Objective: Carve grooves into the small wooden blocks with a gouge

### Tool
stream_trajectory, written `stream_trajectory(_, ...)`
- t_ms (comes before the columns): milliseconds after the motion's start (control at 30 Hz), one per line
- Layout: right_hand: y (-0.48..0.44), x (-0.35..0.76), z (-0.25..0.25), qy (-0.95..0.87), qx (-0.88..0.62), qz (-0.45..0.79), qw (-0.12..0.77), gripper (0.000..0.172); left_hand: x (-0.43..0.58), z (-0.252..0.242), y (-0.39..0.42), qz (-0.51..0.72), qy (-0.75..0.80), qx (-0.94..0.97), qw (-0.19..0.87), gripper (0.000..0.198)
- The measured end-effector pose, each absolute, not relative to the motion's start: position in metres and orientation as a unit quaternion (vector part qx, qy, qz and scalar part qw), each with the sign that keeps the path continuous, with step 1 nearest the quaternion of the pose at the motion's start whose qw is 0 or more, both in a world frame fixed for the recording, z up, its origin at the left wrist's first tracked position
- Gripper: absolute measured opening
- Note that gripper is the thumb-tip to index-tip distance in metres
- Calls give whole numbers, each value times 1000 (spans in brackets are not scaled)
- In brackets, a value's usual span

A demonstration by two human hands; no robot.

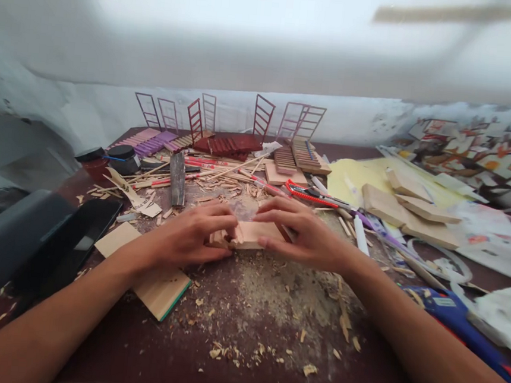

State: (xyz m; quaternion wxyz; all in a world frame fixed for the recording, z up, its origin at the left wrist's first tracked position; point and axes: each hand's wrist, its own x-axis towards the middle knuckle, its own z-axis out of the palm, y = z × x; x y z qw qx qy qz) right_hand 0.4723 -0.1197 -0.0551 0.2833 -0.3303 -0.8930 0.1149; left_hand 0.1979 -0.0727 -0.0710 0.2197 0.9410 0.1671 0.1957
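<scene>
A small pale wooden block lies on the dark red table, between my two hands. My left hand has its fingers curled round the block's left end, thumb at the near side. The fingers of my right hand rest along the block's top and its right part, with the thumb on the near face. Under my left forearm is a flat light wooden board with a green edge. Wood shavings lie about the block.
Behind the hands are a grey stick, a red utility knife, thin sticks and small ladder-like frames. Wooden blocks and a blue tool lie to the right. Dark jars and a black phone are at the left.
</scene>
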Motion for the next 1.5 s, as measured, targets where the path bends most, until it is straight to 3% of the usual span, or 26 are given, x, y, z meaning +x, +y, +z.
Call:
stream_trajectory(167, -114, 481, -52, -787, -493, 13, 371, 26, 202, -71, -77, 160, 140, 951, 224, 27)
stream_trajectory(367, -95, 506, -56, -719, -654, -69, 225, 39, 203, -71, -78, 162, 130, 955, 210, 18)
stream_trajectory(533, -83, 506, -53, -696, -708, -74, 91, 34, 202, -77, -77, 174, 113, 957, 204, 18)
stream_trajectory(700, -72, 499, -42, -704, -707, -54, 40, 26, 199, -78, -76, 177, 133, 952, 210, 24)
stream_trajectory(833, -72, 494, -29, -693, -707, -89, 108, 28, 196, -75, -74, 175, 177, 952, 180, 49)
stream_trajectory(933, -81, 480, -21, -675, -692, -52, 252, 30, 195, -72, -72, 161, 176, 957, 167, 49)
stream_trajectory(1000, -89, 465, -19, -631, -626, 131, 439, 25, 195, -73, -73, 152, 172, 958, 172, 41)
stream_trajectory(1067, -97, 448, -19, -566, -534, 301, 551, 21, 197, -74, -74, 155, 167, 956, 184, 33)
stream_trajectory(1233, -115, 416, -25, -491, -424, 501, 572, 29, 206, -81, -81, 189, 149, 948, 206, 24)
stream_trajectory(1333, -125, 405, -29, -489, -406, 524, 567, 38, 211, -81, -86, 202, 143, 948, 200, 22)
stream_trajectory(1500, -135, 393, -35, -501, -392, 526, 565, 31, 214, -79, -91, 196, 150, 951, 188, 20)
